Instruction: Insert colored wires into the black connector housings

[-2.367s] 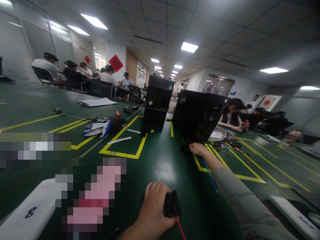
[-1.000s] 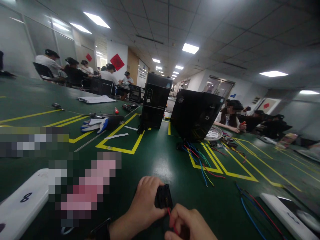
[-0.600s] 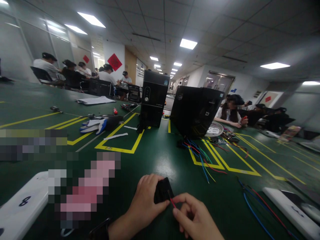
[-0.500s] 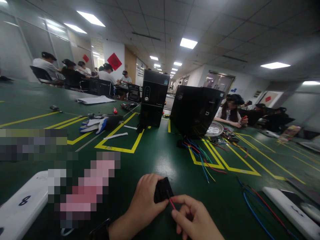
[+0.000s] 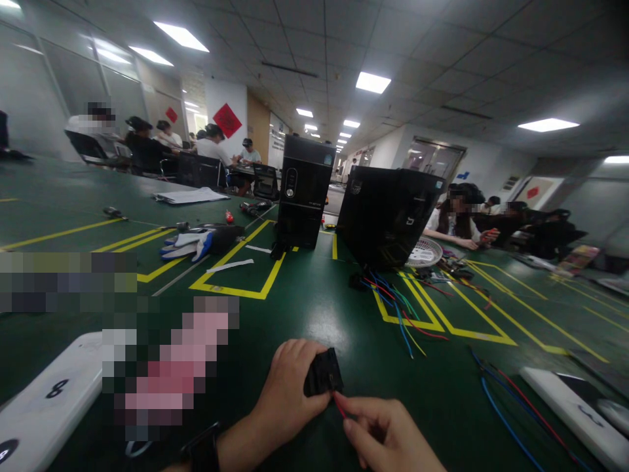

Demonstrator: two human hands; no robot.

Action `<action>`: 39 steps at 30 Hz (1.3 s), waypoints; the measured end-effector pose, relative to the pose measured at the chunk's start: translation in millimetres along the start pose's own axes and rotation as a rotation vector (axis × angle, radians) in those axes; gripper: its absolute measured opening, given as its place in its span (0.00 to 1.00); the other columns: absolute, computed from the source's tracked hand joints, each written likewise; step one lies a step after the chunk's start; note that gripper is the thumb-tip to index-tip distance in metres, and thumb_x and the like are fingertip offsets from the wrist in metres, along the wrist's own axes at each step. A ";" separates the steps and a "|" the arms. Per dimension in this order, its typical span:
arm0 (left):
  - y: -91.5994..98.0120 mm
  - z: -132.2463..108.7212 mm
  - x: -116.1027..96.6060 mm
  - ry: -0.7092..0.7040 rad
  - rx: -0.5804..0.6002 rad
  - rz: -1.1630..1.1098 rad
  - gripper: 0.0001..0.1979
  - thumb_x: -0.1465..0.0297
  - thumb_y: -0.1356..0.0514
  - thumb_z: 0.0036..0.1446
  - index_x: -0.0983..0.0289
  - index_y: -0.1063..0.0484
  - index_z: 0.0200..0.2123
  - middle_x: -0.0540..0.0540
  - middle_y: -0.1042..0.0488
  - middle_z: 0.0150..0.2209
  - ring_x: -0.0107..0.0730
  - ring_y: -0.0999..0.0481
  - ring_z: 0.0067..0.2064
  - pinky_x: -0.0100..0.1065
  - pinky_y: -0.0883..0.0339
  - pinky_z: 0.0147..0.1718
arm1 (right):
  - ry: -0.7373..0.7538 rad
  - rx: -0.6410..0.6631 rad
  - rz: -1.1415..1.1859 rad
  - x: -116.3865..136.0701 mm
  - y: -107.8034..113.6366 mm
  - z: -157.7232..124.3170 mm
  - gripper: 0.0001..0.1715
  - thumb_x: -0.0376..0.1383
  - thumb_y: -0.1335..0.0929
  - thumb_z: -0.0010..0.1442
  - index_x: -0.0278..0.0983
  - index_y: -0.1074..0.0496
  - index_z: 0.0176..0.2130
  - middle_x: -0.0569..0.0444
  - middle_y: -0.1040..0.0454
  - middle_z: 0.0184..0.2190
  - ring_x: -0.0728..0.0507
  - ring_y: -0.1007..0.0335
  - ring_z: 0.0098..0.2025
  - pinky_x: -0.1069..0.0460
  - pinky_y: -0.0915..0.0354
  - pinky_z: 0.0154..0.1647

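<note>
My left hand (image 5: 289, 387) is closed around a small black block-shaped part (image 5: 326, 372), holding it just above or against the green table. What the part is exactly, I cannot make out. Between the thumb and forefinger of my right hand (image 5: 381, 429) a thin red wire (image 5: 339, 406) is pinched. Its upper end meets the lower right side of the black part, close to my left thumb. Whether the wire's tip is inside the part does not show. A dark watch band (image 5: 204, 449) circles my left wrist.
Two black computer towers (image 5: 305, 196) stand ahead on the green table. Coloured wires (image 5: 405, 318) lie before the right one; more wires (image 5: 515, 406) are at the right, beside a white device (image 5: 572, 410). A white device (image 5: 54, 393) and gloves (image 5: 189, 244) are left. Other people sit further off.
The black part is turned slightly in my left hand. My right fingers have shifted a little down and right with the red wire. The whole view has moved slightly.
</note>
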State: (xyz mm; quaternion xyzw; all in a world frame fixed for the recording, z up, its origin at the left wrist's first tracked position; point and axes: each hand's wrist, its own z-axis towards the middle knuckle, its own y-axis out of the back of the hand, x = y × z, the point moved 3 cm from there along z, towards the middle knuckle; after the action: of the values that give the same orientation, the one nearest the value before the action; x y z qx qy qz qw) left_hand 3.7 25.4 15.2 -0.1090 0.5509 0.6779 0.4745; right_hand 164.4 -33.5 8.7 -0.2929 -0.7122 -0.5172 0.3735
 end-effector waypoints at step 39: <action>0.3 1.2 -3.9 0.004 0.057 0.014 0.20 0.72 0.37 0.45 0.57 0.33 0.43 0.51 0.30 0.42 0.42 0.35 0.45 0.42 0.46 0.48 | 0.092 -0.042 -0.134 14.8 4.4 -1.7 0.20 0.45 0.38 0.60 0.33 0.26 0.33 0.58 0.34 0.16 0.51 0.40 0.18 0.57 0.46 0.20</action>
State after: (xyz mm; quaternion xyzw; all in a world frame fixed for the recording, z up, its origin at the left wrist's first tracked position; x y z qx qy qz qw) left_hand 6.0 24.4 18.4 -0.0930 0.5718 0.6649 0.4716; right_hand 160.2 -33.3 23.7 -0.2282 -0.7014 -0.5687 0.3641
